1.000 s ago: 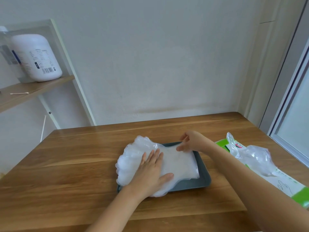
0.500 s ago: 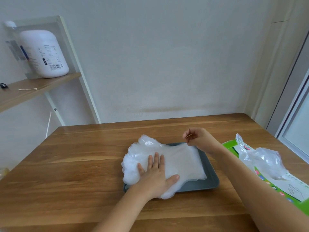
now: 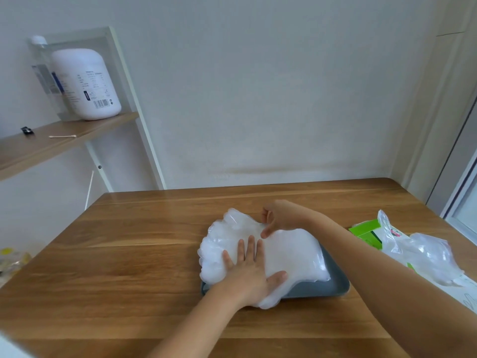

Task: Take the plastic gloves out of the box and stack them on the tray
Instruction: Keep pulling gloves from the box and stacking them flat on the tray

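Left hand (image 3: 247, 270): flat, palm down, fingers straight and close together, thumb spread to the right. It presses on the near-left part of the plastic gloves stack (image 3: 291, 254).

Right hand (image 3: 282, 215): fingers curled in at the far edge of the stack, thumb tip pointing down and touching the top film. I cannot tell whether any film is pinched between thumb and fingers.

Stack: thin translucent white film, glossy and crinkled, with puffed lobes at the left end. It lies on the tray (image 3: 333, 285) and overhangs its left and near edges.

Tray: matte grey-blue, shallow, a rectangle with rounded corners. Only its right and near rims show.

Glove box (image 3: 366, 228): green and white cardboard, lying flat to the right of the tray, partly behind my right forearm. Loose gloves (image 3: 423, 251) of clear wrinkled film bulge out of it.

Table (image 3: 129, 254): wood, plank grain, smooth finish.

Wall shelf (image 3: 51, 143), upper left: wooden board carrying a white plastic jug (image 3: 87, 83) with a printed label, and a cotton swab (image 3: 62, 136).
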Action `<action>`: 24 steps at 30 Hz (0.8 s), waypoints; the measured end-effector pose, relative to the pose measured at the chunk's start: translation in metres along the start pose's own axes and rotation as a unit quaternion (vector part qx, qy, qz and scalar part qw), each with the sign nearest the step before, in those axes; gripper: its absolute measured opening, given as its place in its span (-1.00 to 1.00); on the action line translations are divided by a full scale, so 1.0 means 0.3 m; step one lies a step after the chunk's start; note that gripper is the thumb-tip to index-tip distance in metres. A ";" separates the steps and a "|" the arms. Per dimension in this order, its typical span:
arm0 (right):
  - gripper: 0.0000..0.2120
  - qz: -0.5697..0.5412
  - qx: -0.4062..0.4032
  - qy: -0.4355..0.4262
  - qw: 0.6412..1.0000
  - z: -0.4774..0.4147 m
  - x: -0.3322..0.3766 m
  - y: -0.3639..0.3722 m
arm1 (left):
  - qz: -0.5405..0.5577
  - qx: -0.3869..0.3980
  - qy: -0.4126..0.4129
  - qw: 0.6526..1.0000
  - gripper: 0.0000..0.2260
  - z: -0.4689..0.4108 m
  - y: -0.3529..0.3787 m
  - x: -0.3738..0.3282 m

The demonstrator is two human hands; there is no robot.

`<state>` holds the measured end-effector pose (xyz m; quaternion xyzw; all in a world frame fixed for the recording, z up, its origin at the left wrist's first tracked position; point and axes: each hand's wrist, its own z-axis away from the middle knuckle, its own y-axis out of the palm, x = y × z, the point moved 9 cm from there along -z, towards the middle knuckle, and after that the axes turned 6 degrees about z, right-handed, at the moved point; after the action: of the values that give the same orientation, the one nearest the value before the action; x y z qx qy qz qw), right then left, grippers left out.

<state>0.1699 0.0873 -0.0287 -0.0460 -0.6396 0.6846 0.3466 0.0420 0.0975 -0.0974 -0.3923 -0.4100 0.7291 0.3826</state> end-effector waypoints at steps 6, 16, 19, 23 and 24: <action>-0.61 -0.126 0.082 -0.057 0.987 -0.027 0.035 0.043 | 0.003 -0.004 0.004 1.000 -0.23 0.000 -0.002 -0.001; -0.25 -0.137 0.021 -0.113 0.984 -0.073 0.061 0.056 | 0.014 -0.001 -0.008 1.000 -0.23 0.010 -0.005 0.002; -0.34 -0.100 -0.137 -0.092 0.981 -0.041 0.046 -0.034 | 0.020 -0.003 -0.019 1.000 -0.22 0.013 -0.004 0.007; -0.59 -0.047 -0.281 -0.067 0.956 0.123 0.095 -0.053 | 0.012 0.006 -0.023 1.000 -0.22 0.005 0.006 0.010; -0.63 -0.040 -0.264 -0.075 0.961 0.167 0.114 -0.009 | 0.001 0.010 -0.026 1.000 -0.22 0.000 0.009 0.015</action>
<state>0.1198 0.0632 -0.0044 -0.0589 -0.8229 0.4785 0.3007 0.0394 0.1003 -0.1009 -0.3704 -0.4121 0.7434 0.3747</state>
